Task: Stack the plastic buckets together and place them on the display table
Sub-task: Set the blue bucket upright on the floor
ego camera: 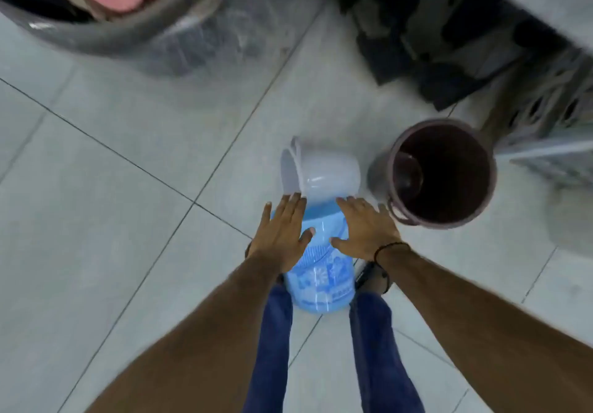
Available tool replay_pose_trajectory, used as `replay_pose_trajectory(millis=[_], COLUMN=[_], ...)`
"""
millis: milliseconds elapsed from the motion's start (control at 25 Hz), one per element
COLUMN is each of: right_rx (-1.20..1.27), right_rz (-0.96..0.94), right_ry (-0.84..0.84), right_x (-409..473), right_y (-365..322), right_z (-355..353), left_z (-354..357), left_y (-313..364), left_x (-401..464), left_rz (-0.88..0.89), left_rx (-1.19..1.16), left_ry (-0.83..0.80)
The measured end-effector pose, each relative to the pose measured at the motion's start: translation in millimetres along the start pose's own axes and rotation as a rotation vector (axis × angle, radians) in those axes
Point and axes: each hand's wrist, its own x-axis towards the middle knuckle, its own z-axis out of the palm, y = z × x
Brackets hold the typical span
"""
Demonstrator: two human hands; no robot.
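Note:
A light blue plastic bucket [321,271] with a white printed pattern is held between my legs, above the tiled floor. My left hand [282,236] presses flat on its left side and my right hand [365,229] on its right side, fingers spread. Just beyond it a white bucket [324,172] lies on its side, mouth toward the left. A dark maroon bucket [442,172] stands upright on the floor to the right, with a handle at its near rim.
A large grey tub [179,37] wrapped in clear plastic, with something pink inside, stands at the far left. Dark stacked items [426,40] and grey crates [552,117] crowd the far right. Pale floor tiles [112,220] spread to the left.

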Motion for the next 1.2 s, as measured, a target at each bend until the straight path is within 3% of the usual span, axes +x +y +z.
replay_pose_trajectory(millis=[160,320,440,600,920,1200], right_rx=[-0.071,0.025,0.035,-0.06,-0.19,-0.332], right_rz=[-0.024,-0.085,-0.118,-0.192,-0.249,-0.274], right_ry=[-0.084,0.05,0.033,-0.044,-0.046,-0.155], right_x=[53.0,41.8,26.3,-15.6,-157.7,-177.4], right_y=[-0.7,-7.0,-11.5,-6.7,42.6,77.7], right_z=[82.5,136.7,159.9,192.7,206.6,291.8], left_z=[87.2,137.5,160.7,185.2,182.3,283.8], left_y=[-40.9,-43.2,-35.3,-7.1,87.0,136.0], left_x=[21.1,-7.2,-22.4,-61.2,-152.9,-195.2], left_rz=[-0.013,-0.031,0.005,0.03,0.32,0.277], left_rx=[0.011,-0.005,0.031,0.101,0.251,0.281], left_ry=[-0.133,-0.047,-0.104,-0.178,-0.181,-0.301])
